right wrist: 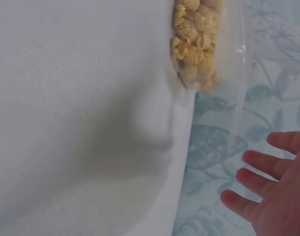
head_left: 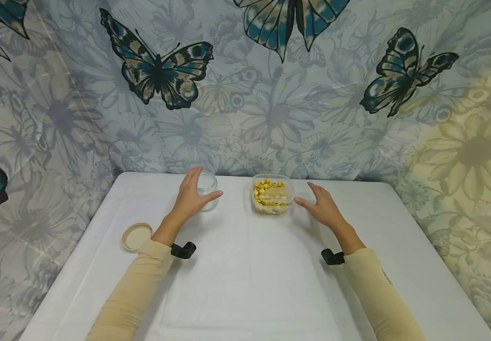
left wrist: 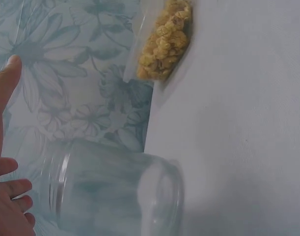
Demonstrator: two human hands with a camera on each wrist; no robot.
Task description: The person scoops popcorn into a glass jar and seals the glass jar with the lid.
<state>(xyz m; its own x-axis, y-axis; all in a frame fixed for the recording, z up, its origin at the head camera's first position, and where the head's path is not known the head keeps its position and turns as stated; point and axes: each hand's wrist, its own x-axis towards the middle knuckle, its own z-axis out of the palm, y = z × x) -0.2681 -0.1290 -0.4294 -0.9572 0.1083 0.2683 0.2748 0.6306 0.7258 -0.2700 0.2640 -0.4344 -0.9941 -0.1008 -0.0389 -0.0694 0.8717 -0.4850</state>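
A clear jar (head_left: pixel 209 183) stands upright near the back of the table, partly hidden by my left hand (head_left: pixel 191 195). That hand holds nothing, its thumb and fingers spread around the jar's near side; in the left wrist view the fingers look apart from the glass (left wrist: pixel 105 189). To the right sits a clear square plastic container (head_left: pixel 254 204) of yellow popcorn (head_left: pixel 263 185). A pale translucent piece (head_left: pixel 274 194) shows over the popcorn, its kind unclear. My right hand (head_left: pixel 324 206), fingers spread and holding nothing, is just right of the container.
A round lid (head_left: pixel 137 237) with a pale gold rim lies on the left of the white-covered table (head_left: pixel 249 284), beside my left forearm. Butterfly-patterned cloth (head_left: pixel 271 109) hangs right behind the table's back edge. A black wrist mount (head_left: pixel 332 257) juts inward from my right wrist.
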